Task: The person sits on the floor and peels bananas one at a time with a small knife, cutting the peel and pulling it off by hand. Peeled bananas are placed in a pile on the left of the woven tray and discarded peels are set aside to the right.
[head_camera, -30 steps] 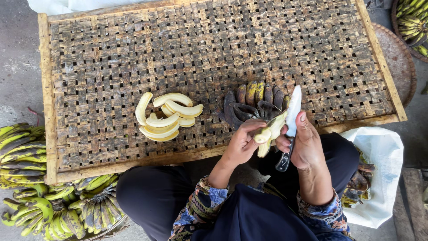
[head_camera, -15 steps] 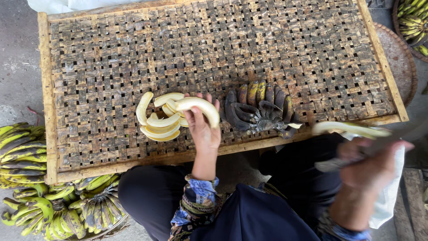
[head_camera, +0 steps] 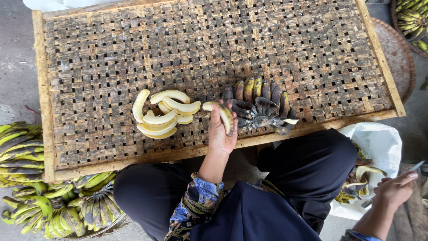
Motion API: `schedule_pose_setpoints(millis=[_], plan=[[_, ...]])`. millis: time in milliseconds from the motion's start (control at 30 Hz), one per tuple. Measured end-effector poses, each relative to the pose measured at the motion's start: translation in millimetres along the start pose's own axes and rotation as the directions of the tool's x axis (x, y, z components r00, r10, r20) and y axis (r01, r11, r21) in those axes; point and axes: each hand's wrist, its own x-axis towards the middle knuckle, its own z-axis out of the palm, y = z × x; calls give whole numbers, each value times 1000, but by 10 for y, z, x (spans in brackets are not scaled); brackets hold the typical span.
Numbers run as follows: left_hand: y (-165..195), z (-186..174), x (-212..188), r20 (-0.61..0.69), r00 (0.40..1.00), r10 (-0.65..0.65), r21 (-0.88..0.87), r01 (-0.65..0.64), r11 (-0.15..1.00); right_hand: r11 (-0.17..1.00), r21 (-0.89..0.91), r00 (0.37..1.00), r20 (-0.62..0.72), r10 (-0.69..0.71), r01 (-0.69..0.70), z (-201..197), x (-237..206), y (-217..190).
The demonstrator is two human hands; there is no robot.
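The left hand (head_camera: 221,132), its grip now clamped on an unpeeled dark-skinned banana (head_camera: 221,114) from the blackened bunch (head_camera: 261,107), has left the pale peeled bananas (head_camera: 165,114), while the right hand (head_camera: 394,189) grips a knife (head_camera: 412,168).

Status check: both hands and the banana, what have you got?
Left hand gripping a banana beside the peeled pile on the woven tray. Right hand holds knife by white bag. Dark bunch alongside.

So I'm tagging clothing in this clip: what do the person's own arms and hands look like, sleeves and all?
Both hands are bare, without gloves. The left hand comes out of a patterned sleeve in blue, dark and yellowish tones, its cuff ending partway along the forearm. The right hand shows a painted thumbnail; only a sliver of a similar blue patterned cuff shows at the picture's bottom edge. No rings or watch are discernible.
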Motion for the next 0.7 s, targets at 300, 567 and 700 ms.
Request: schedule_pose_setpoints(millis=[300,567,700], plan=[[-237,300,-329,-19,996,-86,-22,86,996,577,243,564,125,-816,780,418,-887,-837],[-272,322,-576,43,968,-247,-49,249,967,312,512,192,274,-942,800,1362,-2100,-1212],[-229,290,-582,69,969,-237,-88,242,966,336,556,232,250,-940,760,1459,-2181,-1102]])
